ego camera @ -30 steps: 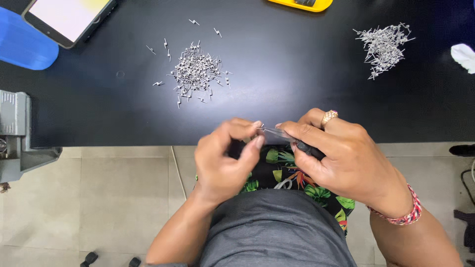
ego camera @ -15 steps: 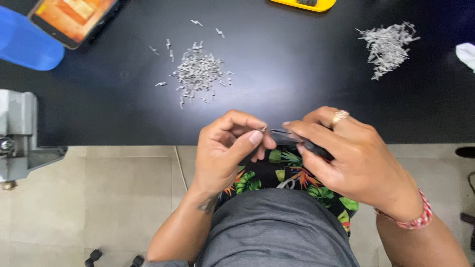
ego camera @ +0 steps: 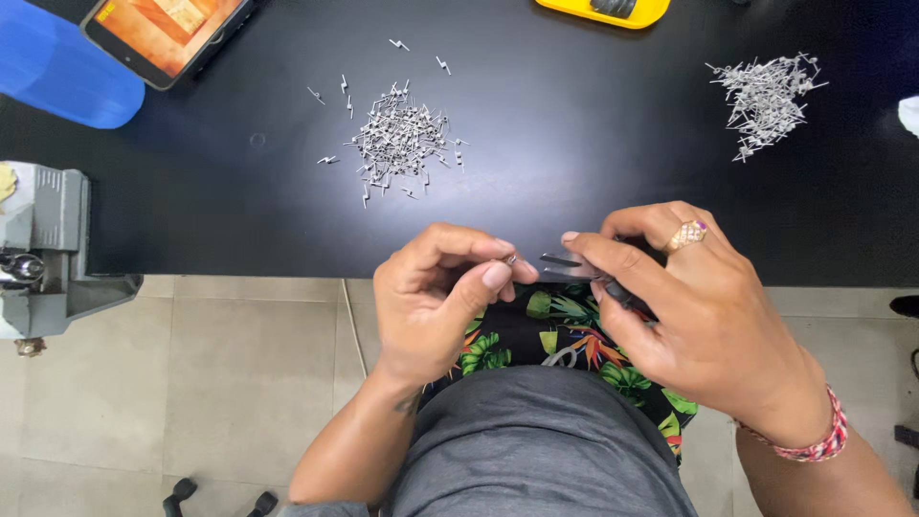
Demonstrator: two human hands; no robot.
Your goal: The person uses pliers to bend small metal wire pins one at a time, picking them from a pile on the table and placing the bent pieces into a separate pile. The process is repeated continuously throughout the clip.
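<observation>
My left hand (ego camera: pixel 436 292) pinches a tiny metal pin (ego camera: pixel 510 258) between thumb and forefinger, just off the front edge of the black table (ego camera: pixel 574 172). My right hand (ego camera: pixel 684 306), with a ring on one finger, grips dark-handled pliers (ego camera: pixel 574 270) whose thin jaws point left at the pin, a small gap apart. Both hands hover over my lap. A heap of small bent metal pins (ego camera: pixel 400 139) lies on the table beyond my left hand. A second heap of longer metal pins (ego camera: pixel 766 96) lies at the far right.
A phone (ego camera: pixel 168 29) with a lit screen lies at the top left beside a blue object (ego camera: pixel 57 67). A yellow tool (ego camera: pixel 603 10) sits at the top edge. A grey metal vise (ego camera: pixel 43 249) is clamped at the table's left end. Tiled floor lies below.
My hands have drawn slightly apart; the pliers' jaws now show clear of the left fingers. The phone screen changed from white to an orange picture.
</observation>
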